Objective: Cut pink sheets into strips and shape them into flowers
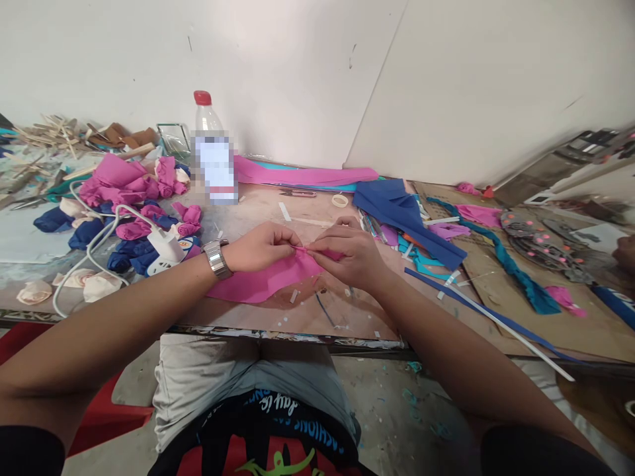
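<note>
A strip of pink crepe-like material lies across the table in front of me, its right end gathered between my fingers. My left hand, with a metal watch on its wrist, pinches the strip's upper edge between thumb and forefinger. Close against it, my right hand is closed on the same strip, and a bit of pink shows between its fingers. The fingertips of both hands almost meet. How the strip is folded inside the right hand is partly hidden.
Pink, blue and cream fabric-like flowers heap at the left beside a white charger and cable. A bottle stands behind a phone. Blue strips, a tape roll and small scissors lie beyond my hands.
</note>
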{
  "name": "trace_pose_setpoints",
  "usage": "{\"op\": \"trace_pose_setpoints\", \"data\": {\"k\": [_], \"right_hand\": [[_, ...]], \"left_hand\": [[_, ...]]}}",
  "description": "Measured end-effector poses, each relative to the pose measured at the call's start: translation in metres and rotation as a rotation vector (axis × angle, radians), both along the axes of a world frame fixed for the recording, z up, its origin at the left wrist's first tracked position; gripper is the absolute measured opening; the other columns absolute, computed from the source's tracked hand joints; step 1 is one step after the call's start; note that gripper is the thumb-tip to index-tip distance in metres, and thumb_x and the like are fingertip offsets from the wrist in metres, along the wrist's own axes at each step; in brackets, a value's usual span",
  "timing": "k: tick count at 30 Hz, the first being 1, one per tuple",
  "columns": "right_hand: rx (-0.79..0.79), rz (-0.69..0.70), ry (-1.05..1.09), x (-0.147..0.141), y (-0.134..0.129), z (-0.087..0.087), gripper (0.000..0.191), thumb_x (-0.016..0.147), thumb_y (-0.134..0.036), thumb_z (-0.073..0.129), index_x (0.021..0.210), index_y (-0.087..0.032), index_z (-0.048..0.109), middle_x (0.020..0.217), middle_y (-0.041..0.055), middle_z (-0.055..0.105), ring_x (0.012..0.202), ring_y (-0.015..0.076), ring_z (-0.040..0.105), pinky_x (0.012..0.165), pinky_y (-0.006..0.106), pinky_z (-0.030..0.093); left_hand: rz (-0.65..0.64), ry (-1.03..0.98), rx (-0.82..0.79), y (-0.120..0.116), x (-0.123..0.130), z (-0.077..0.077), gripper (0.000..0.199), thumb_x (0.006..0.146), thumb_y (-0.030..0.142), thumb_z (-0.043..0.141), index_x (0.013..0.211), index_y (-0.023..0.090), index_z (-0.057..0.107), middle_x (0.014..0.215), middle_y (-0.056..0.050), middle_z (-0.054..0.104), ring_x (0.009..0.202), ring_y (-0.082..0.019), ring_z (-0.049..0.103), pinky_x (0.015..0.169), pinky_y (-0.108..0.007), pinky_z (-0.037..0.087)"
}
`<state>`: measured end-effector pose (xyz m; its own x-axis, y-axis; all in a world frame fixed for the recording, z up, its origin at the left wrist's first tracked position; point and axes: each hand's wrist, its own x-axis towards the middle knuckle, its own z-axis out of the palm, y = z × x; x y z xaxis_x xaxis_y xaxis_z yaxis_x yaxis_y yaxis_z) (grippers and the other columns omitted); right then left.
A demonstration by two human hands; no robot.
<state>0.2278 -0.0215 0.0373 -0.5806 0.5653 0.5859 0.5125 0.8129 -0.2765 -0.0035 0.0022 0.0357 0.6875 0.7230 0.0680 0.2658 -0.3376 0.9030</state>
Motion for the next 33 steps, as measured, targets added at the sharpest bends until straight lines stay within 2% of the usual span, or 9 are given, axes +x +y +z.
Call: {"op": "trace_pose_setpoints", "data": {"k": [5, 9, 12, 18, 25, 33], "right_hand": [[0.032, 0.035, -0.003, 0.001, -0.001, 0.000, 0.010, 0.093, -0.026, 0.066, 0.090, -0.026, 0.075, 0.085, -0.0009, 0.079, 0.077, 0.0152, 0.072, 0.093, 0.040, 0.041], [0.079, 0.030, -0.018, 0.000, -0.001, 0.001, 0.012, 0.094, -0.024, 0.064, 0.088, -0.025, 0.075, 0.084, -0.0011, 0.079, 0.075, 0.0147, 0.072, 0.091, 0.040, 0.040], [0.090, 0.014, -0.030, -0.001, -0.001, 0.002, 0.011, 0.094, -0.024, 0.065, 0.089, -0.025, 0.074, 0.085, -0.0009, 0.079, 0.077, 0.0153, 0.071, 0.092, 0.041, 0.040], [0.079, -0.009, -0.060, -0.001, -0.002, 0.002, 0.010, 0.095, -0.027, 0.064, 0.090, -0.025, 0.073, 0.085, -0.0009, 0.079, 0.076, 0.0160, 0.071, 0.094, 0.042, 0.038], [0.074, -0.051, -0.080, -0.003, -0.002, 0.003, 0.016, 0.097, -0.030, 0.060, 0.087, -0.023, 0.070, 0.084, 0.0009, 0.078, 0.079, 0.0183, 0.068, 0.094, 0.042, 0.036], [-0.065, -0.123, -0.083, -0.005, -0.003, 0.002, 0.014, 0.096, -0.031, 0.059, 0.089, -0.021, 0.065, 0.090, 0.0041, 0.074, 0.092, 0.0236, 0.063, 0.094, 0.044, 0.035]], "left_hand": [[-0.012, 0.008, -0.026, 0.001, -0.002, 0.001, 0.021, 0.082, 0.022, 0.055, 0.089, 0.013, 0.072, 0.078, -0.001, 0.069, 0.068, -0.012, 0.055, 0.066, -0.025, 0.044], [-0.002, 0.011, 0.014, -0.001, -0.002, 0.003, 0.029, 0.089, 0.037, 0.059, 0.088, 0.012, 0.073, 0.078, -0.003, 0.068, 0.069, -0.012, 0.054, 0.066, -0.025, 0.042], [0.015, -0.012, -0.012, -0.001, 0.000, 0.001, 0.034, 0.088, 0.044, 0.064, 0.087, 0.011, 0.073, 0.074, -0.002, 0.067, 0.066, -0.011, 0.052, 0.062, -0.024, 0.040], [0.009, -0.055, -0.022, 0.000, 0.001, -0.002, 0.028, 0.088, 0.039, 0.066, 0.086, 0.012, 0.071, 0.075, -0.002, 0.069, 0.066, -0.010, 0.055, 0.063, -0.023, 0.043], [0.023, -0.091, 0.116, -0.004, 0.003, -0.001, 0.026, 0.090, 0.035, 0.063, 0.085, 0.011, 0.072, 0.076, -0.004, 0.070, 0.068, -0.011, 0.058, 0.065, -0.023, 0.045], [0.121, -0.035, 0.371, -0.011, 0.003, -0.001, 0.022, 0.092, 0.032, 0.062, 0.086, 0.015, 0.074, 0.076, -0.001, 0.073, 0.066, -0.010, 0.059, 0.065, -0.023, 0.043]]}}
